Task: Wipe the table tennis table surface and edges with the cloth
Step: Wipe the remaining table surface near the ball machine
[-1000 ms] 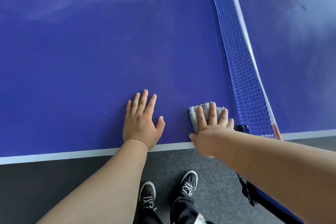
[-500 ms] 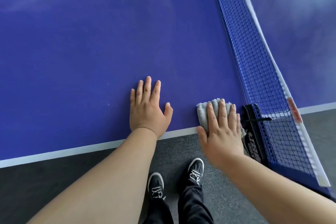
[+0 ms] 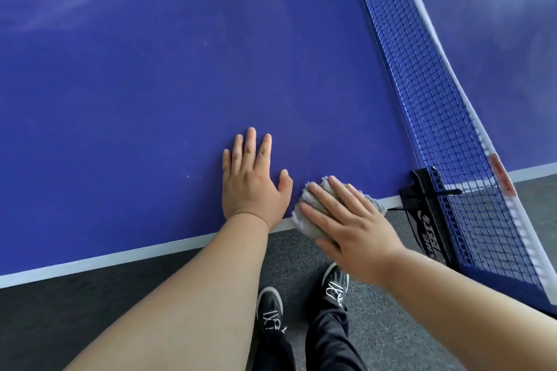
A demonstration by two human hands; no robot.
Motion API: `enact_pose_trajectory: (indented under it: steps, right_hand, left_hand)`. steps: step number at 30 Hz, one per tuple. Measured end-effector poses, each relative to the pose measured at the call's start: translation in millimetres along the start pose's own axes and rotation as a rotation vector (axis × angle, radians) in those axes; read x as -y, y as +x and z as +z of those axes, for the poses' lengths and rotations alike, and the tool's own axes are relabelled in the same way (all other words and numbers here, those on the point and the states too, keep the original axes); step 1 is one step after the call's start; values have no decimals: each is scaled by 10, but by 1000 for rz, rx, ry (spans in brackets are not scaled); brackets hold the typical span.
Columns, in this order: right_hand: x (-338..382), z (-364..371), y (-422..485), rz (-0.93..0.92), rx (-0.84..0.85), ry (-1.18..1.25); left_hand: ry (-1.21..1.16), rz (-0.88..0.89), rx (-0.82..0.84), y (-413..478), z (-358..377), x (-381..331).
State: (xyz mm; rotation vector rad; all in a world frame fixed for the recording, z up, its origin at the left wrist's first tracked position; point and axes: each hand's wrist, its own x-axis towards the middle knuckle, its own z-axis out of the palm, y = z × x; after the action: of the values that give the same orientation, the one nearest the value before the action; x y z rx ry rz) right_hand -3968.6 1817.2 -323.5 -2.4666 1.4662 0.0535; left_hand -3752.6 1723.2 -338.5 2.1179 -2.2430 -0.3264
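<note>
Head view looks down on a grey fluffy cloth (image 3: 305, 196) that lies on the near edge of the blue table tennis table (image 3: 150, 84). It sits across the white border line (image 3: 120, 256), and part of it hangs past the edge over the floor. From the middle of the picture the cloth is at about 5 o'clock.

The right hand (image 3: 352, 229) lies flat on top of the cloth and presses it down. Its fingers are straight and spread, pointing toward 10 o'clock, and they do not curl round the fabric. The left hand (image 3: 251, 190) is at 9 o'clock from the cloth, just beside it. Its palm is down on the bare blue surface, its fingers are straight and point to 12 o'clock, and it holds nothing. Its thumb nearly reaches the cloth; I cannot tell whether they touch.

A black net clamp (image 3: 422, 190) grips the table edge at 3 o'clock from the cloth, near it but apart. From the clamp the blue net (image 3: 428, 93) with its white top band runs up toward 11 o'clock. Pale smears show on the surface toward 10 o'clock.

Two black shoes (image 3: 269, 307) with white laces stand on grey carpet (image 3: 90, 310) at 6 o'clock from the cloth, below the table edge.
</note>
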Motion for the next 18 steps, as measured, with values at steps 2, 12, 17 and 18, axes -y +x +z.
enact_pose_trajectory:
  steps: [2, 12, 17, 18]
  right_hand:
    - [-208, -79, 193, 63, 15, -6]
    - [-475, -390, 1578, 359, 13, 65]
    - [-136, -70, 366, -38, 46, 6]
    - [-135, -30, 210, -89, 64, -14]
  left_hand:
    - [-6, -1, 0, -6, -2, 1]
    - [-33, -12, -15, -17, 24, 14]
    - [-67, -20, -9, -15, 10, 1]
    - [-70, -20, -14, -17, 7, -2]
